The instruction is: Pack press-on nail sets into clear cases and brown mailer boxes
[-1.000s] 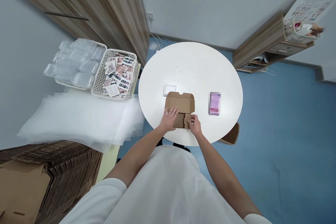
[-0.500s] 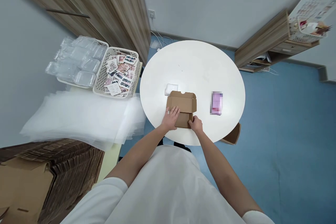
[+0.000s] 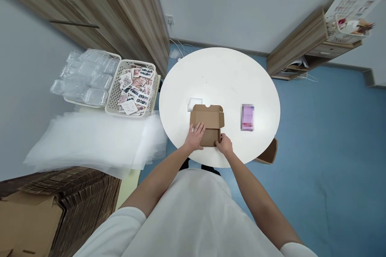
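Observation:
A small brown cardboard box lies with its lid folded back, near the front edge of the round white table. My left hand rests on the box's left side with fingers stretched out, covering part of the fold and tray. At the right wall of the tray, my right hand has thumb and fingers closed around the cardboard. Behind the lid's left corner sits a small white packet. A purple, pixelated rectangular item lies farther right on the table.
To the left stand a basket of clear plastic cases and a basket of patterned cards. White translucent sheets lie in front of them, above stacked flat cardboard. An open brown carton is under the table's right edge.
The camera view has shifted slightly. Both hands stay at the same places on the box, and the right fingers have shifted only a little along its wall.

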### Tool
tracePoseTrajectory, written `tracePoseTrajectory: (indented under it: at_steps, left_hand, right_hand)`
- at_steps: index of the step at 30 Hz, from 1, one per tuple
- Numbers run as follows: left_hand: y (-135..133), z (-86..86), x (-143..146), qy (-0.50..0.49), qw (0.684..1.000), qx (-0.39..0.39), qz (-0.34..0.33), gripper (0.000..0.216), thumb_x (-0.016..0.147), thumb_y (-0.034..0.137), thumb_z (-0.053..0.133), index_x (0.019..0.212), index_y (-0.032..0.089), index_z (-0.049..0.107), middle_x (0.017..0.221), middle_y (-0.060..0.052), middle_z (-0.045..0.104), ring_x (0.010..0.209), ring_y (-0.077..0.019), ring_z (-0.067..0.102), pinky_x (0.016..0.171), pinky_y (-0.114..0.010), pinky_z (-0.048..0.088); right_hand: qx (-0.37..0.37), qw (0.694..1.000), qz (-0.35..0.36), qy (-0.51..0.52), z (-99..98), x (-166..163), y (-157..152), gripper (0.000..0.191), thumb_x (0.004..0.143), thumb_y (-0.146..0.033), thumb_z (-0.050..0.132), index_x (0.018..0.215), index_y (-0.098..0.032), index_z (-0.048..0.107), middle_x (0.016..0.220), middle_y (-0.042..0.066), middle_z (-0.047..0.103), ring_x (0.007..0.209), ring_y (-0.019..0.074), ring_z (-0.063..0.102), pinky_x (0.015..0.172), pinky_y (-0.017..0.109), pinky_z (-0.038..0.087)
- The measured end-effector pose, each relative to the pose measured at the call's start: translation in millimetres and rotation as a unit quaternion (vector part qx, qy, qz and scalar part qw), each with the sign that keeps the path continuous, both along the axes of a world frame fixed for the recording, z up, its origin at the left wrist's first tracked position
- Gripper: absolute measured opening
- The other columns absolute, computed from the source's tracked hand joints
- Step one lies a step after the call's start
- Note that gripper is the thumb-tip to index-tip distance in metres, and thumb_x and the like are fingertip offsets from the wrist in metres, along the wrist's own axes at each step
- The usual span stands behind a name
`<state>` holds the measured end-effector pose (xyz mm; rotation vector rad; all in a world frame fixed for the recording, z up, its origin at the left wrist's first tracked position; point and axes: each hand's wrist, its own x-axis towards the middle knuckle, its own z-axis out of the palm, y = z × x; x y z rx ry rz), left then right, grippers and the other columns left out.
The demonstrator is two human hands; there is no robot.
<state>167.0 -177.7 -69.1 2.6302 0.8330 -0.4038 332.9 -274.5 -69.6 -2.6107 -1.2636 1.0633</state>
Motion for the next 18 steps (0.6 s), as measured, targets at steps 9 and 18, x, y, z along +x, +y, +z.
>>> tracePoseTrajectory:
  at_steps: [9,18]
  left_hand:
    - [15,6.7,6,-0.032,0.999,-0.011,-0.016,0.109,0.055,0.051,0.069,0.139,0.014,0.011,0.146,-0.013,0.004,0.134,-0.0288,-0.003,0.106,-0.048,-0.004]
    - [-23,7.0,-29,-0.171,0.857,-0.207,0.440,0.078,0.078,0.053,0.045,0.138,0.012,0.015,0.144,-0.018,0.013,0.131,-0.0291,0.019,0.103,-0.042,0.022]
  right_hand:
    - [-0.027,0.999,-0.037,-0.011,-1.8,-1,2,0.025,0.072,-0.019,0.048,0.097,-0.017,0.045,0.084,0.009,0.062,0.073,0.0217,0.058,0.055,0.027,0.038]
    - [-0.001,0.997,-0.069,0.033,11.5,6,-7,0.045,0.077,-0.037,0.046,0.116,-0.014,0.043,0.101,0.010,0.059,0.092,0.0223,0.056,0.071,0.029,0.040]
